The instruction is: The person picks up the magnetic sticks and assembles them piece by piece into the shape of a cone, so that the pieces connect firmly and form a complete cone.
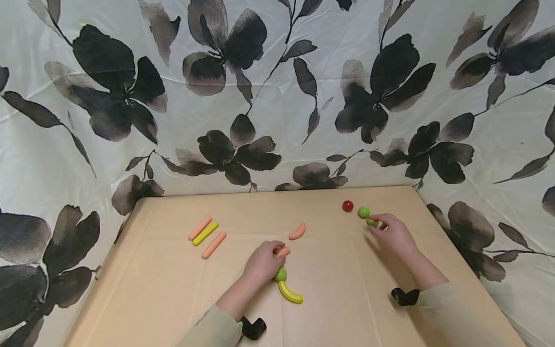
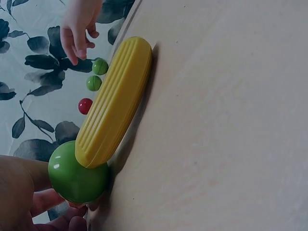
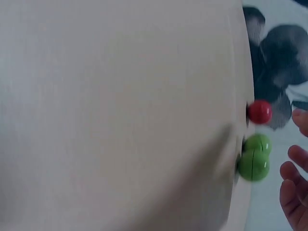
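In the head view my left hand (image 1: 262,262) pinches a short pink sausage-shaped piece (image 1: 284,251). Below those fingers lies a green ball (image 1: 281,274), with a curved, ridged yellow piece (image 1: 290,292) meeting it. The left wrist view shows the ball (image 2: 78,172) up close against the yellow piece (image 2: 114,102), with the left fingers behind it. My right hand (image 1: 394,235) reaches over another green ball (image 1: 372,222) at the back right. In the right wrist view its parted fingers (image 3: 294,192) stand beside two green balls (image 3: 254,165), with a gap between.
A red ball (image 1: 348,206) and a green ball (image 1: 363,212) sit near the table's back edge. One curved pink piece (image 1: 297,231) lies mid-table. On the left lie two straight pink sticks (image 1: 214,245) and a yellow stick (image 1: 205,233). Flowered cloth (image 1: 234,96) hangs behind the table.
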A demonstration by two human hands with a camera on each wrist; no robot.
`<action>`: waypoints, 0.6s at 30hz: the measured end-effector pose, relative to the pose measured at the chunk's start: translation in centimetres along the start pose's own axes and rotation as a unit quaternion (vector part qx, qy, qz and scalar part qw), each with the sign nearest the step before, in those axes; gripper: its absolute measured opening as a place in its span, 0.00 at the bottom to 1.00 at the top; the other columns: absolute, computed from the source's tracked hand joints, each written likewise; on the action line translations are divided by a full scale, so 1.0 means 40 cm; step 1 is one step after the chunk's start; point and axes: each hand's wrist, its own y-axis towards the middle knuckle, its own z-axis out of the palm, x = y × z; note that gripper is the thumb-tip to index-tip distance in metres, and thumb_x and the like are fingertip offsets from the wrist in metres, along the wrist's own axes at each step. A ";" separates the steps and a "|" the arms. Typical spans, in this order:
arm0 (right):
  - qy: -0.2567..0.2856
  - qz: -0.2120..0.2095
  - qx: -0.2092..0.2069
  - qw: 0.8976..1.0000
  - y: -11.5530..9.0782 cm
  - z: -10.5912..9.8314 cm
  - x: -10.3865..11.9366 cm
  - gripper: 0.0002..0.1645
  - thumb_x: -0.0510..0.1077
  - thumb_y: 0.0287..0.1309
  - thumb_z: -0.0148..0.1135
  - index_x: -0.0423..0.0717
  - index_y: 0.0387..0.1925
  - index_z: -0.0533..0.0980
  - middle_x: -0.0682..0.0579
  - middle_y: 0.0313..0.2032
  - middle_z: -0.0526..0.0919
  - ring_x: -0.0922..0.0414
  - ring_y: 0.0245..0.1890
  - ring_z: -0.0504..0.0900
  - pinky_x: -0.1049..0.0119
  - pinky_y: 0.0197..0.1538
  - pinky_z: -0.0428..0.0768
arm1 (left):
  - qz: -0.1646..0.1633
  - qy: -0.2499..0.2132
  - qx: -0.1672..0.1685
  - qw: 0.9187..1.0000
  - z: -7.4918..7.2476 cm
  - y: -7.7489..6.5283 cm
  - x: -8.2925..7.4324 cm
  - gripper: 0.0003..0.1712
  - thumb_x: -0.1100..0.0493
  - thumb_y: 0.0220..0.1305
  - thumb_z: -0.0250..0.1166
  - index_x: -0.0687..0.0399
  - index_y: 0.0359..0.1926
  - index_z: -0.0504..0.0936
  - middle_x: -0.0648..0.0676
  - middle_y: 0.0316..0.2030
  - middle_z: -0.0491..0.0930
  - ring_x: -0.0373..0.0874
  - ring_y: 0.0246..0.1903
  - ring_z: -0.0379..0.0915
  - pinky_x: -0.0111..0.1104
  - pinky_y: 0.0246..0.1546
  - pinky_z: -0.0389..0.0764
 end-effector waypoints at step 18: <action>-0.085 -0.003 0.063 0.994 0.066 0.002 -0.081 0.25 0.43 0.60 0.68 0.40 0.58 0.77 0.34 0.54 0.77 0.39 0.50 0.76 0.40 0.54 0.73 | -0.013 0.001 0.000 1.000 0.002 0.008 -0.002 0.17 0.54 0.63 0.67 0.49 0.53 0.84 0.51 0.41 0.78 0.44 0.37 0.75 0.42 0.41 0.77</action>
